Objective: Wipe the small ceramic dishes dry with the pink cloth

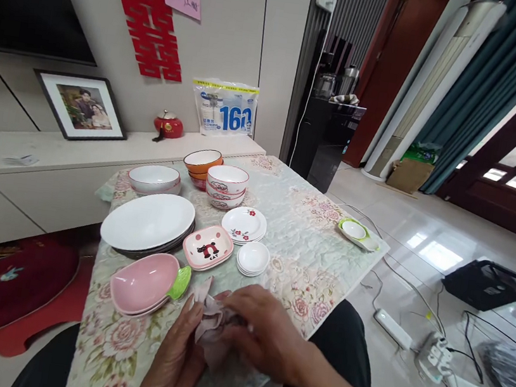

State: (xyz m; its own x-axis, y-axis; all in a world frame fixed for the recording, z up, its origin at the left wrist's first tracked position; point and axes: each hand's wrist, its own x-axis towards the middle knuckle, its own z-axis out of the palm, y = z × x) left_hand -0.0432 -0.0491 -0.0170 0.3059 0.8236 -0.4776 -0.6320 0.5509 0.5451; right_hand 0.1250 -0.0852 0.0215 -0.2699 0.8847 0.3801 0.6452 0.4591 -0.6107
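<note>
- Table (298,231) under a quilted, pale green, rose-patterned cover (123,335); from where I stood, it bore all the crockery listed.
- Stack of large white oval plates (148,223), dark beneath, at the left.
- Person's right hand (262,329): fingers bent, partly closed, gripping one side of the cloth.
- Person's left hand (179,342): thumb raised, fingers half curled, gripping the other side.
- Glossy pink fruit-shaped dish (144,283) with green leaf handle, near the left hand.
- Crumpled greyish-pink cloth (214,335), bunched between both hands over the table's near side; whether it wrapped anything, I could not tell.
- Wide white bowls (153,175), red-rimmed, behind the plates.
- White patterned bowls (227,179), stacked before orange bowls (202,161).
- Pink-edged rectangular cat dish (207,247), at the group's middle.
- Round white red-flowered plates (244,225), stacked just behind small plain white saucers (253,258).
- Green-rimmed dish (369,241), well apart at the right corner, holding a tiny white bowl (353,230).
</note>
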